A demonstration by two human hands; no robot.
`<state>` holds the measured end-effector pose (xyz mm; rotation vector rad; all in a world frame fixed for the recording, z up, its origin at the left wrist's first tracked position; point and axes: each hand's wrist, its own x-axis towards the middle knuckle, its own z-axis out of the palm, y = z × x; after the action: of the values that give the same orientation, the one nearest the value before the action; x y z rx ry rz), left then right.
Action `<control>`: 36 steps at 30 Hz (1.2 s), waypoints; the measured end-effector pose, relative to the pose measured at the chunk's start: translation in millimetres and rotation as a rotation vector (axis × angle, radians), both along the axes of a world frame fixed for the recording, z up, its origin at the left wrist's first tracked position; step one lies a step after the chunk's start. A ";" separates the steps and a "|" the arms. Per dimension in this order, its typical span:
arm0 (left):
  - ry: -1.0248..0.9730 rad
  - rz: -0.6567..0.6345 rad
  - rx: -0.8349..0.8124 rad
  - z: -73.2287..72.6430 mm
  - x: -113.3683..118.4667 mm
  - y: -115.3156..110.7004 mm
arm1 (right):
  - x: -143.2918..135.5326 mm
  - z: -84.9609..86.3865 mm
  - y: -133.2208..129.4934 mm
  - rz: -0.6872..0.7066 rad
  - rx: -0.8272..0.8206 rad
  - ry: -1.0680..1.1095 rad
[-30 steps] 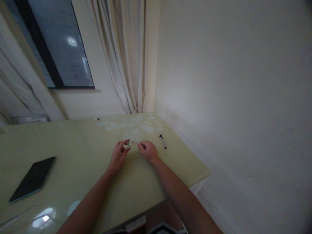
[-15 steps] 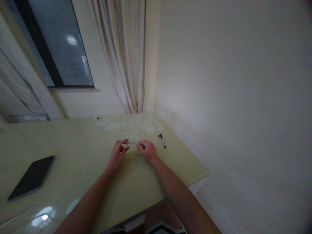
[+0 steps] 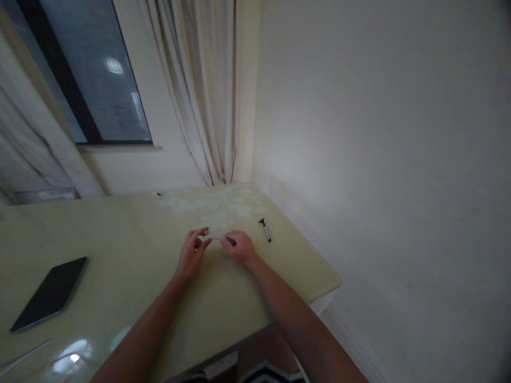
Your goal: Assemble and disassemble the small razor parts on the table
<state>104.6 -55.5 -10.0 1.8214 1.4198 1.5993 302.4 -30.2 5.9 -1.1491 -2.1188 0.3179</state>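
Observation:
A toothbrush (image 3: 215, 238) with a pale, thin neck spans the gap between my two hands above the table. My right hand (image 3: 238, 247) is closed around its dark handle, most of which the fingers hide. At the other end, the thumb and forefinger of my left hand (image 3: 193, 249) pinch the head, forefinger on the bristles and thumb beneath. The bristles now point upward. To the right of my right hand lies a razor (image 3: 265, 230) with a dark head and a grey handle, apart from both hands.
On the left of the yellow-green table (image 3: 120, 239) lies a dark, flat tablet-like slab (image 3: 50, 294). A thin cable (image 3: 27, 352) runs along the near left. A small black item (image 3: 158, 194) sits at the far edge. A wall (image 3: 359, 159) borders the right side.
The toothbrush has rolled in my fingers, so its head shows bristles upward instead of its green-and-white face. Both hands stay nearly in place; the view has shifted slightly.

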 end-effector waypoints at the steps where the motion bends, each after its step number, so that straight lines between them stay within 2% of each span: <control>1: -0.001 0.000 0.002 -0.2 -0.1 0.1 | -0.1 0.2 0.0 0.006 -0.006 0.000; 4: -0.004 0.003 0.002 -0.8 -0.2 0.3 | -0.2 0.3 0.1 -0.045 -0.006 0.028; 8: -0.006 -0.017 0.002 -1.1 0.5 -0.2 | 0.1 0.3 0.2 0.020 0.011 0.028; 11: 0.000 -0.018 0.008 -1.2 1.0 -0.4 | 0.4 0.3 0.5 -0.041 0.017 0.053; 15: 0.014 -0.019 0.009 -2.4 0.5 0.5 | 0.6 -0.6 1.8 0.039 0.003 0.042; 18: 0.022 -0.005 0.014 -3.7 0.3 1.7 | 0.7 -1.5 2.9 -0.011 0.006 0.054; 22: 0.029 -0.014 0.030 -4.0 0.8 2.2 | 0.6 -2.7 3.6 0.041 0.016 0.044; 25: 0.031 -0.015 0.037 -3.2 1.5 1.7 | 0.7 -3.2 4.3 -0.033 0.019 0.074; 36: 0.039 -0.065 0.006 -2.9 1.5 -0.3 | -0.4 -0.8 2.1 -0.057 0.015 0.035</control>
<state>106.0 -55.7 -13.0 1.8924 1.3591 1.5461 301.9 -28.1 5.2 -1.1839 -2.0513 0.2931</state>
